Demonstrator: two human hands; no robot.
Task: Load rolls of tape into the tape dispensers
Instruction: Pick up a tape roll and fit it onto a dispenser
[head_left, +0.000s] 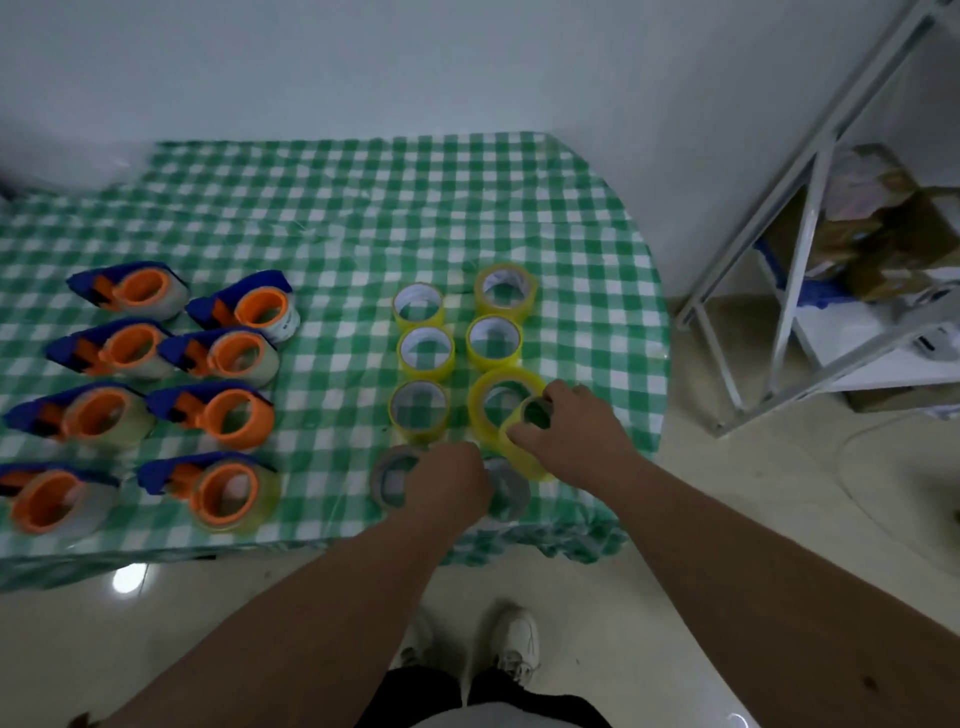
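Surface (337, 218): checked green cloth, landmark for all entries.

Dispensers (223, 353): eight, blue with orange hubs, two columns on the surface's left half, apparently laid out to receive tape.

Tape rolls (426, 353): yellow, two columns right of centre, lying flat, bunched close.

Grey roll (389, 480): near edge of the surface, left hand (449, 480) curled over it, gripping its rim.

Tilted yellow roll (524, 441): near edge, right hand (563, 428) pinching it, lifted against a flat neighbour, probably being picked.

Metal shelf (810, 249): right of the surface, holding boxes.
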